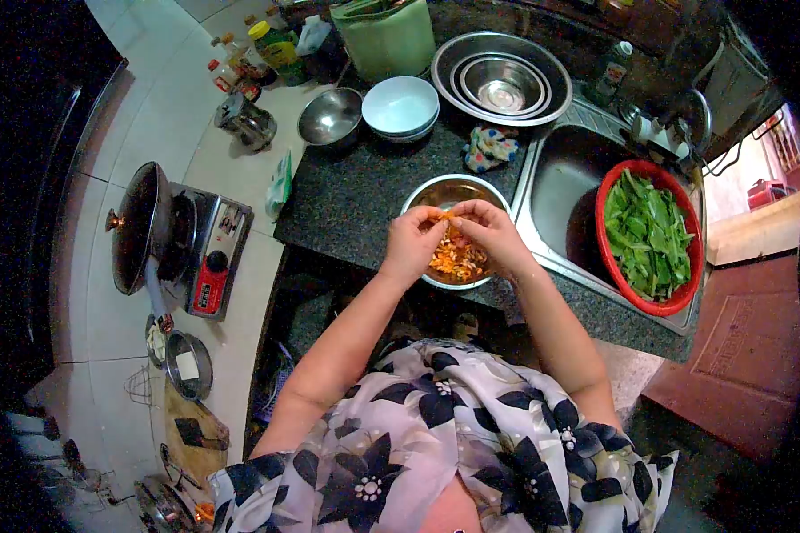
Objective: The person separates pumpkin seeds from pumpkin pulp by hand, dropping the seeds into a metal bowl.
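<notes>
My left hand [412,238] and my right hand [498,234] meet above a steel bowl [420,197] on the dark stone counter. Both are closed, fingertips pinched around a small orange piece [447,215] whose kind I cannot make out. Beneath them, small orange and whitish bits [460,258] lie in the bowl. My hands and wrists cover part of its rim.
To the right, a red basket [607,249] of green leaves sits in the sink [556,200]. Behind are a patterned cloth [491,148], white bowls [401,105] and nested steel basins [504,82]. A wok [142,228] rests on a portable stove [218,253] at left.
</notes>
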A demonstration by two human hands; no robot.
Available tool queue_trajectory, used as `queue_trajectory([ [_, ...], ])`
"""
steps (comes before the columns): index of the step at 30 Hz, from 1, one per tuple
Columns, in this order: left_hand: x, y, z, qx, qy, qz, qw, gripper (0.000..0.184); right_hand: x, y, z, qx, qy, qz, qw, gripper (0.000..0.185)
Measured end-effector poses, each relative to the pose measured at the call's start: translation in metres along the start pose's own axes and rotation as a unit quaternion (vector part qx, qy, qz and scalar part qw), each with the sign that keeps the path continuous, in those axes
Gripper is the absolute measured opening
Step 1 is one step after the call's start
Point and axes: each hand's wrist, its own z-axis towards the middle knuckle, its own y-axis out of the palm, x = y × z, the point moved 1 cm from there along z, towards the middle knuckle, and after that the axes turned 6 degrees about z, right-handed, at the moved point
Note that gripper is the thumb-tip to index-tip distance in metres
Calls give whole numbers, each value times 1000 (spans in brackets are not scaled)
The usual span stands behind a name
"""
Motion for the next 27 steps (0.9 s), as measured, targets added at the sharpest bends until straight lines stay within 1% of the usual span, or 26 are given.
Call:
queue_trajectory([
  [1, -2, 0, 0, 0, 6, 26, 1000, 16, -1, 1, 0, 0, -6, -18, 1000, 18],
  [4, -1, 2, -3, 11, 11, 34, 999, 15, 1, 1, 2, 13, -17, -47, 999, 18],
  [7, 3, -1, -3, 0, -11, -11, 1000, 14, 0, 3, 1, 26, -14, -50, 998, 17],
  [10, -3, -1, -2, 5, 13, 1, 1000, 14, 2, 3, 1, 27, -5, -30, 999, 17],
  [17, 8, -4, -9, -5, -28, -91, 995, 13, 5, 4, 0, 35, 15, 36, 999, 14],
  [19, 10, -5, -9, -17, -46, -94, 994, 13, 4, 6, -1, 33, 1, 12, 999, 13],
  [20, 11, -5, -9, -3, -36, -91, 995, 13, 3, 6, -2, 32, -6, 0, 999, 12],
  [22, 12, -4, -10, 26, -16, -85, 996, 14, 7, 4, -1, 25, -2, 14, 1000, 12],
  [27, 3, 1, -8, 33, -16, -109, 993, 14, 1, 7, -7, 12, 46, 111, 993, 17],
])
